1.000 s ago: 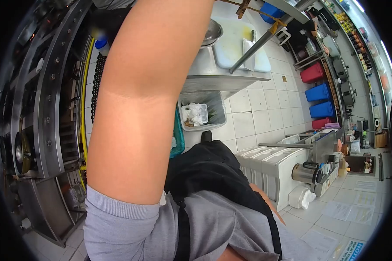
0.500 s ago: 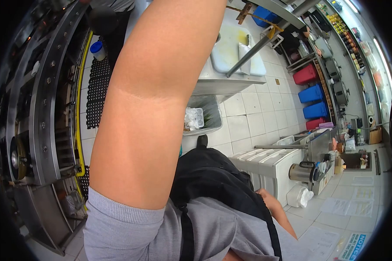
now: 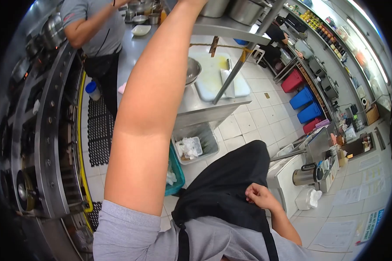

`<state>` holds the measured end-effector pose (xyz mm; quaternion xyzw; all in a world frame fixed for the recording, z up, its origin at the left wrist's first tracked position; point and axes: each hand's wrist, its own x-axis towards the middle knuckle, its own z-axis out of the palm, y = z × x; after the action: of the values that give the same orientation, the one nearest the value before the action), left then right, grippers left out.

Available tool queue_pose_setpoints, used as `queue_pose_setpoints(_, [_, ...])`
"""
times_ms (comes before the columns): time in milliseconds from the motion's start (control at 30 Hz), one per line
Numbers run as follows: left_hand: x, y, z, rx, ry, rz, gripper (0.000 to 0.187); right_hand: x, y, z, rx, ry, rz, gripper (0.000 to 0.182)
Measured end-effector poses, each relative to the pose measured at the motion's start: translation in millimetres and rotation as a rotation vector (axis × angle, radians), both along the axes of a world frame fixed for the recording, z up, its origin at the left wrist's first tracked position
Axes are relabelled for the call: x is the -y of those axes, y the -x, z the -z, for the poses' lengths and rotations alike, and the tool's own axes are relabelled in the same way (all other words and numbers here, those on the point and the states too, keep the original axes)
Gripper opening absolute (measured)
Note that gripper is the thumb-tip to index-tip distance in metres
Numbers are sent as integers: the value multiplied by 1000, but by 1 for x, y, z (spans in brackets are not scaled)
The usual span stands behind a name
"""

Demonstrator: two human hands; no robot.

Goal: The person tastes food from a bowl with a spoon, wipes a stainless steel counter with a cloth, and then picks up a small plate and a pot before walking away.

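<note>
My left arm reaches up past the steel counter (image 3: pixel 189 103). Only the base of my left hand (image 3: pixel 193 2) shows at the top edge, near a large steel pot (image 3: pixel 214 8); its fingers are out of frame. With fingers curled in and nothing visible in them, my right hand (image 3: pixel 260 196) hangs beside my black apron (image 3: pixel 226 185). Beyond my left forearm, a metal bowl (image 3: pixel 193 71) stands by a white cutting board (image 3: pixel 209 82). A broad-bladed cleaver (image 3: pixel 228 82) lies on that board.
Below the counter are a clear bin (image 3: pixel 210 150) and a teal crate (image 3: pixel 175 174). A co-worker (image 3: pixel 98 30) stands by the stove (image 3: pixel 52 143) at left; another person (image 3: pixel 276 37) is farther back. A metal post (image 3: pixel 235 71) rises beside the board.
The view has tilted up, bringing the co-worker and pots into sight. My right hand has come into fuller view beside the apron, and the apron's front has risen.
</note>
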<state>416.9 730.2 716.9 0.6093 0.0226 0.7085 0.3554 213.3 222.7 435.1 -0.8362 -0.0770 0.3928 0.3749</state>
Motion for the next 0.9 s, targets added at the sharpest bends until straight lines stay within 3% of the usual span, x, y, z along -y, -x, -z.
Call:
queue_pose_setpoints(133, [4, 2, -4, 162, -125, 59, 27, -25, -14, 16, 131, -126, -129, 20])
queue_pose_setpoints(200, [9, 8, -6, -65, 16, 37, 24, -42, -17, 25, 149, -190, -264, 26])
queue_pose_setpoints(267, [9, 4, -7, 21, -24, 40, 24, -58, -18, 39, 143, -171, -365, 31])
queue_pose_setpoints(333, [7, 0, -6, 5, -18, -19, 25, -79, -17, 45, 124, -109, -465, 32])
queue_pose_setpoints(367, [4, 1, -5, -141, -9, -16, 26, -87, -18, 52, 128, -124, -466, 32])
queue_pose_setpoints(433, [6, 1, -4, -92, -21, -25, 28, -99, -27, 76, 132, -151, -572, 30])
queue_pose_setpoints(700, [2, -7, -2, -32, -33, 40, 28, -129, -46, 118, -36, -121, -604, 33])
queue_pose_setpoints(900, [0, -11, -2, -39, -33, 71, 29, -127, -68, 192, 87, 11, -738, 36])
